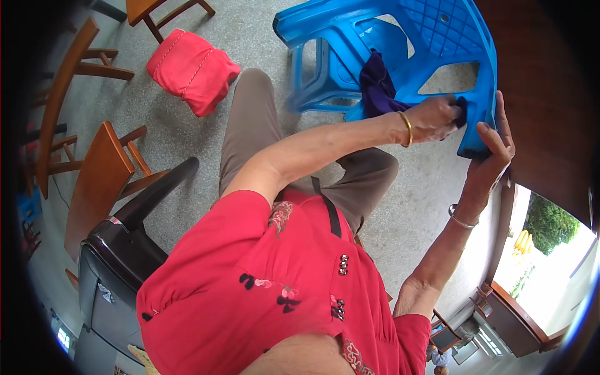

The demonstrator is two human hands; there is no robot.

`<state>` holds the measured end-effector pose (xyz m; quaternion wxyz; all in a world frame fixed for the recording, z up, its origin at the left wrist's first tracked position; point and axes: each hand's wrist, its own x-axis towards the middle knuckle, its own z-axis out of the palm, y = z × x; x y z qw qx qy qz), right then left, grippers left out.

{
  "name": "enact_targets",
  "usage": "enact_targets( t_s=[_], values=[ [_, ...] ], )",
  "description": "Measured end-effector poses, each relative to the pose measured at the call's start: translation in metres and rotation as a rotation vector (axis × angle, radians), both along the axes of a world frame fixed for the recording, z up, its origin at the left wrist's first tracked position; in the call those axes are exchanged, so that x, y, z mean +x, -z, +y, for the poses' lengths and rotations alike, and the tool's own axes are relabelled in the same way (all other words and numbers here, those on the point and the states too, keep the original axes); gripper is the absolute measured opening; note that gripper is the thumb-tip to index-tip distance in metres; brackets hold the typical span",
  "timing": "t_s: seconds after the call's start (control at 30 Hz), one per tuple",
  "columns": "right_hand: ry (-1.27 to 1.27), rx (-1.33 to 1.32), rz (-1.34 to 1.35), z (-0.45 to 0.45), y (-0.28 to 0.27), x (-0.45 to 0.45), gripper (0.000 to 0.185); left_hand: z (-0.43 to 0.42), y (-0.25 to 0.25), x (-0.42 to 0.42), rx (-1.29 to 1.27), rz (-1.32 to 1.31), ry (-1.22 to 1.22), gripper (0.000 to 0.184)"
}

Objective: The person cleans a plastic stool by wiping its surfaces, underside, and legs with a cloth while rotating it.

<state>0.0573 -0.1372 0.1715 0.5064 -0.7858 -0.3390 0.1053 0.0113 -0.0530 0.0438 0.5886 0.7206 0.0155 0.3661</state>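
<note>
A blue plastic chair (pixel 484 62) with a lattice panel is tipped over in front of me, at the upper right. My left hand (pixel 434 119), with a gold bangle at the wrist, is closed on a dark purple cloth (pixel 377 81). The bunched end of that cloth presses against the chair's leg near its foot, and the rest hangs down towards the floor. My right hand (pixel 497 140), wearing a silver bangle, grips the end of the same leg, thumb on the near side and fingers round the far edge. Its palm is hidden.
Close behind the chair are more blue plastic legs and bars (pixel 306 69). A red cloth-covered stool (pixel 190 72) stands on the speckled floor. Wooden chairs (pixel 100 181) and a black armchair (pixel 119 250) are at left. A dark brown panel (pixel 537 81) borders the right, above a bright opening.
</note>
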Motion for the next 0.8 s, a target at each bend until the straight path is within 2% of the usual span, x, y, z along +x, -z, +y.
enact_targets(
  t_s=[0.03,0.1,0.2,0.37,0.43,0.5,0.6,0.67,0.8],
  values=[
    [0.000,0.018,-0.034,0.002,-0.001,-0.004,0.069,-0.007,0.002,0.014,0.002,-0.002,0.002,0.016],
    [-0.002,0.033,-0.067,0.003,-0.002,-0.003,0.069,-0.021,0.002,0.038,0.169,-0.115,-0.291,0.016],
    [0.021,0.020,-0.047,-0.002,0.003,0.002,0.070,-0.029,0.018,0.047,0.283,-0.059,-0.337,0.015],
    [0.029,0.066,0.010,-0.008,0.006,0.003,0.073,-0.033,0.045,0.046,0.332,0.015,-0.297,0.015],
    [0.032,0.084,-0.004,-0.005,0.007,0.002,0.073,-0.032,0.075,0.039,0.342,0.081,-0.266,0.015],
    [0.039,0.076,-0.011,0.001,0.006,-0.002,0.075,-0.030,0.109,0.028,0.409,0.355,-0.264,0.012],
    [0.032,0.075,-0.032,0.001,0.011,-0.006,0.073,-0.031,0.117,0.023,0.466,0.505,-0.251,0.010],
    [0.025,0.073,0.001,-0.006,0.008,-0.004,0.072,-0.030,0.117,0.023,0.447,0.438,-0.288,0.010],
    [-0.025,0.114,-0.023,-0.020,0.007,0.000,0.068,-0.033,0.119,0.026,0.432,0.487,-0.281,0.012]
  ],
)
